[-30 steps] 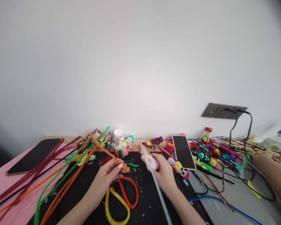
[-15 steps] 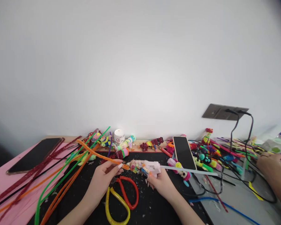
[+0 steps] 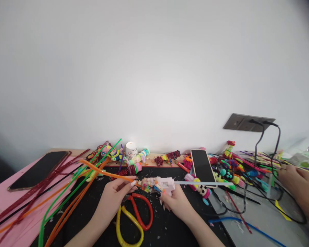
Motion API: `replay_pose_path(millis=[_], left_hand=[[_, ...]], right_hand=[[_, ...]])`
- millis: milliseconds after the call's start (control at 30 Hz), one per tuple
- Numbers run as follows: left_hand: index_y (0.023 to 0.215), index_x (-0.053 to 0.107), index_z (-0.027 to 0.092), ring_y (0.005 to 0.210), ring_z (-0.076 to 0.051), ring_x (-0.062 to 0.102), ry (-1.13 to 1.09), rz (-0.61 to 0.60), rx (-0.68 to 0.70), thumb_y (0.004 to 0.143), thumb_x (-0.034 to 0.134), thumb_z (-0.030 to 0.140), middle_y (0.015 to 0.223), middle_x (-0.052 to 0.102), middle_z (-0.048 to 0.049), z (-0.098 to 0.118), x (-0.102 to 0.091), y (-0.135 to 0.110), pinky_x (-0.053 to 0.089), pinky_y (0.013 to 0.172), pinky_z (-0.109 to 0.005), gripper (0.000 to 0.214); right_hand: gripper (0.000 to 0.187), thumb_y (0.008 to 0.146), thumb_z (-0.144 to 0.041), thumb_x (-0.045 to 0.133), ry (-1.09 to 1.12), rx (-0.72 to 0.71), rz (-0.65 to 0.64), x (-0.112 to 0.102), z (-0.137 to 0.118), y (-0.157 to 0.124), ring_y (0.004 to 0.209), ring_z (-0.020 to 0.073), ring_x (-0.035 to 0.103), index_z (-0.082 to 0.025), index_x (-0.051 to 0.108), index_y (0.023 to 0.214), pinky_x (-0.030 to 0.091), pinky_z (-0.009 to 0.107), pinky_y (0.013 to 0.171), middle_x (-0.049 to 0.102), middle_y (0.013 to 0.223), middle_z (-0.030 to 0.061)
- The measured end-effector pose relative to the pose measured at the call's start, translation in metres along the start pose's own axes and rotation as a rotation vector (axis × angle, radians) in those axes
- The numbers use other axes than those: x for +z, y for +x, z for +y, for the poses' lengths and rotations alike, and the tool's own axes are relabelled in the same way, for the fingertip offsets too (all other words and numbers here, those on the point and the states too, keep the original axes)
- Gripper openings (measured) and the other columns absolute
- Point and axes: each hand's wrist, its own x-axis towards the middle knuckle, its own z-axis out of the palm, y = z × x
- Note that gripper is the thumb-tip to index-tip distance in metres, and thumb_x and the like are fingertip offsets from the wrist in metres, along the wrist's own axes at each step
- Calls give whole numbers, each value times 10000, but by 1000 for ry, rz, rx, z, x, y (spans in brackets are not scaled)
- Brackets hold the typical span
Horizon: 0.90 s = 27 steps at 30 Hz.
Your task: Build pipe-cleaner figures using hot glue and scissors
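My left hand [image 3: 118, 193] pinches an orange pipe cleaner [image 3: 103, 171] between thumb and fingertips; its long end slants up to the left. Wrapped around a pale glue gun [image 3: 167, 185] is my right hand [image 3: 176, 202]. Colourful fuzz is stuck over the gun's front, which points left at the pipe cleaner's near end. Whether nozzle and pipe cleaner touch, I cannot tell. A translucent glue stick [image 3: 203, 183] juts out of the gun's rear to the right. Just below my hands lie scissors with a red and a yellow handle [image 3: 141, 214], their blades mostly hidden by my left hand.
Loose pipe cleaners [image 3: 64, 219] spread across the left side beside a dark phone [image 3: 38, 171]. A white-framed phone [image 3: 203, 168], a paper cup [image 3: 131, 149] and several fuzzy figures line the back. Black cables [image 3: 275, 151] run from a wall socket. Another person's hand [image 3: 296, 183] is at right.
The glue gun and its stick have shifted slightly left, closer to my left fingers. The orange pipe cleaner's far end has moved left and down. The other person's hand moved slightly.
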Motion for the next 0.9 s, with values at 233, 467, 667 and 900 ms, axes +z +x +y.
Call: replay_pose_path(millis=[233, 467, 667, 900], left_hand=[[917, 694, 158, 742, -216, 689, 58, 7, 23, 691, 649, 294, 764, 743, -42, 2, 0, -2, 540, 728, -314, 268], [937, 692, 154, 745, -228, 690, 69, 10, 55, 694, 647, 311, 782, 743, -51, 0, -2, 1, 543, 729, -333, 292], [927, 696, 156, 745, -224, 690, 77, 25, 63, 690, 654, 310, 781, 744, -47, 1, -2, -1, 540, 739, -329, 286], [912, 696, 151, 746, -222, 690, 72, 45, 78, 690, 659, 312, 793, 743, -51, 1, -2, 1, 541, 736, -319, 277]], right_hand=[[138, 702, -319, 620, -49, -2, 16, -1, 0, 0, 585, 186, 571, -182, 632, 718, 452, 255, 543, 548, 472, -20], [115, 698, -296, 616, -55, -13, 51, -1, 2, 0, 559, 177, 554, -187, 632, 727, 440, 253, 521, 559, 490, -17], [89, 691, -273, 615, -65, -14, 51, -2, 3, 0, 538, 167, 542, -186, 624, 675, 430, 241, 503, 544, 467, -23], [93, 704, -226, 579, -154, -25, 48, -3, 1, 1, 554, 171, 557, -182, 631, 642, 429, 239, 511, 575, 494, -9]])
